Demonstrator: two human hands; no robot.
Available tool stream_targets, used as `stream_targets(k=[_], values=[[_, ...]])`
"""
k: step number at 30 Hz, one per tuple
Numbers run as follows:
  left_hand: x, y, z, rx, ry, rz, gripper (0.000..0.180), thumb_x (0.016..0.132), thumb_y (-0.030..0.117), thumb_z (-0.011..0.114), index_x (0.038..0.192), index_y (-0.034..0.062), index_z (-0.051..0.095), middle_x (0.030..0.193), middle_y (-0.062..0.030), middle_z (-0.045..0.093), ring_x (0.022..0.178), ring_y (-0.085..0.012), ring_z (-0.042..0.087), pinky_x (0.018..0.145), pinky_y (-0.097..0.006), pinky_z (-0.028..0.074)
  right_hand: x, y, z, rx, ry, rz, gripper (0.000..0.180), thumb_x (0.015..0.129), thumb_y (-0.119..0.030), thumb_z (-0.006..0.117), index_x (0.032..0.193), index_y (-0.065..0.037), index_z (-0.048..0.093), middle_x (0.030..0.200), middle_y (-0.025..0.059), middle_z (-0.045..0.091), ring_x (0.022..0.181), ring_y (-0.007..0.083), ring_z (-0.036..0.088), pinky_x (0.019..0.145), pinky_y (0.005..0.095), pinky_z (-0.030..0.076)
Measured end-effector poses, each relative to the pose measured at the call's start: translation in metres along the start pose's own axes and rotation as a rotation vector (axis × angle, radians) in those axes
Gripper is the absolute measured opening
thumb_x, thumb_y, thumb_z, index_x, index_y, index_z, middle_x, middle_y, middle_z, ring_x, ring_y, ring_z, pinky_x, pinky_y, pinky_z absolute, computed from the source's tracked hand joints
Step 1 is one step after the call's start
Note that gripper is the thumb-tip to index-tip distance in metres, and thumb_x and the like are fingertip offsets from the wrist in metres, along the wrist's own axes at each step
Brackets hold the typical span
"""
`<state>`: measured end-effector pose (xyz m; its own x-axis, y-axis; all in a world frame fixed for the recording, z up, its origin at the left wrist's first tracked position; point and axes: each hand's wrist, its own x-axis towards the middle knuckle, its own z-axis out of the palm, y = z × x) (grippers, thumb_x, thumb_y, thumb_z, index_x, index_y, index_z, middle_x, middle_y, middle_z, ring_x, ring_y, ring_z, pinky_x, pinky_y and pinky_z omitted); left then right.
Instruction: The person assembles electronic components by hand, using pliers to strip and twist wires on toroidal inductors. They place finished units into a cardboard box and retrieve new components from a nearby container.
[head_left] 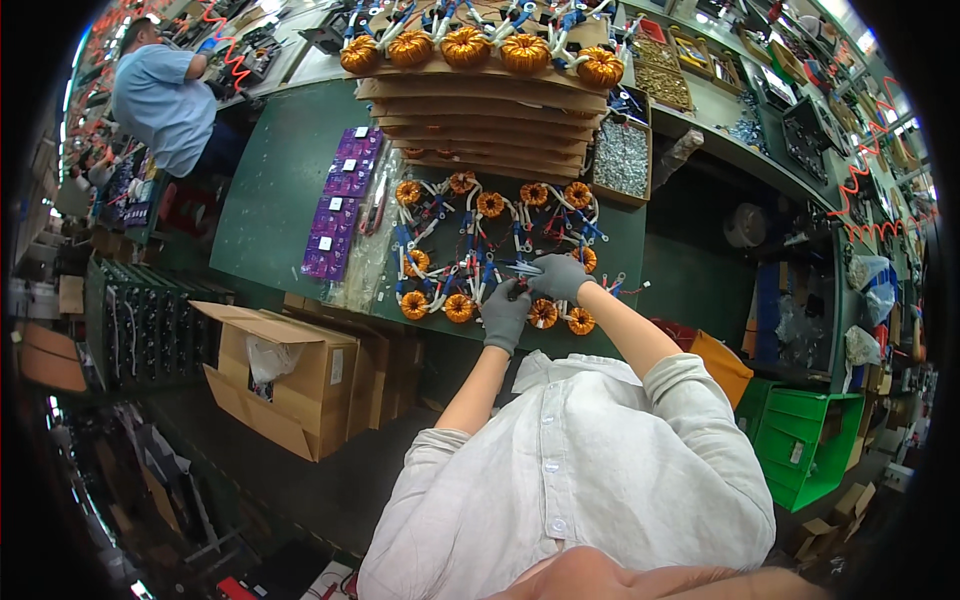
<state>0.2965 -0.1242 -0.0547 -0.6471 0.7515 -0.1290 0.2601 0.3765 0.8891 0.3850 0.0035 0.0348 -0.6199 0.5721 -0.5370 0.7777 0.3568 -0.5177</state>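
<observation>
Frame centre — left hand (505, 318) | right hand (560, 278) just beside it | orange coils (459, 308) around | fingers, both — can't tell whether clamped

Now seen: an electronics assembly workshop (480, 100)!
Copper-coloured coils (484, 205) are spread across a green bench (280, 170), purple boards (345, 190) laid left, metal parts (620, 158) boxed right.

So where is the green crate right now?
In the head view, the green crate is at lower right, to the right of the person's right sleeve.
</observation>
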Motion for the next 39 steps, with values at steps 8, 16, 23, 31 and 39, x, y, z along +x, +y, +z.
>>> stream_targets(k=[8, 16, 23, 31, 39], values=[[-0.005, 0.008, -0.004, 0.011, 0.021, -0.138, 0.034, 0.076, 0.019, 0.069, 0.105, 0.0017, 0.065, 0.090, -0.0100, 0.069, 0.083, -0.0149, 0.066, 0.075, -0.027, 0.051, 0.012, 0.006, -0.009, 0.096, -0.097, -0.083, 0.035, 0.075, -0.030, 0.065, 0.102, -0.008, 0.069, 0.094, 0.0146, 0.068, 0.089, 0.0279, 0.065, 0.081, 0.0372, 0.049], [-0.002, 0.013, -0.005, 0.103, -0.057, -0.081, 0.033, 0.078, 0.015, 0.067, 0.108, 0.0011, 0.064, 0.093, -0.0082, 0.069, 0.082, -0.0139, 0.065, 0.074, -0.027, 0.051, 0.016, 0.001, -0.009, -0.044, -0.150, -0.073, 0.035, 0.075, -0.031, 0.063, 0.102, -0.009, 0.069, 0.099, 0.0138, 0.068, 0.090, 0.0293, 0.065, 0.081, 0.0385, 0.049], [0.007, -0.010, -0.011, -0.002, -0.169, -0.144, 0.038, 0.077, 0.019, 0.068, 0.111, 0.0021, 0.063, 0.094, -0.0125, 0.069, 0.087, -0.0211, 0.066, 0.079, -0.030, 0.050, 0.000, 0.011, -0.025, 0.056, -0.084, -0.056, 0.037, 0.075, -0.037, 0.066, 0.101, -0.010, 0.070, 0.100, 0.0145, 0.067, 0.093, 0.0299, 0.064, 0.084, 0.0379, 0.049], [0.020, 0.002, -0.023, -0.117, -0.371, -0.146, 0.037, 0.082, 0.015, 0.064, 0.116, 0.0006, 0.059, 0.093, -0.0109, 0.068, 0.070, -0.0126, 0.064, 0.059, -0.025, 0.051, 0.006, 0.000, 0.008, 0.028, -0.013, 0.082, 0.031, 0.076, -0.036, 0.065, 0.100, -0.018, 0.071, 0.097, 0.0108, 0.068, 0.092, 0.0283, 0.064, 0.082, 0.0383, 0.050], [0.044, -0.010, -0.034, 0.144, -0.566, -0.083, 0.034, 0.083, 0.031, 0.064, 0.101, 0.0024, 0.066, 0.089, -0.0134, 0.069, 0.082, -0.0239, 0.065, 0.074, -0.035, 0.049, 0.002, 0.012, 0.024, 0.004, 0.094, 0.089, 0.033, 0.077, -0.040, 0.065, 0.102, -0.018, 0.069, 0.097, 0.0090, 0.068, 0.092, 0.0266, 0.064, 0.079, 0.0389, 0.049]])
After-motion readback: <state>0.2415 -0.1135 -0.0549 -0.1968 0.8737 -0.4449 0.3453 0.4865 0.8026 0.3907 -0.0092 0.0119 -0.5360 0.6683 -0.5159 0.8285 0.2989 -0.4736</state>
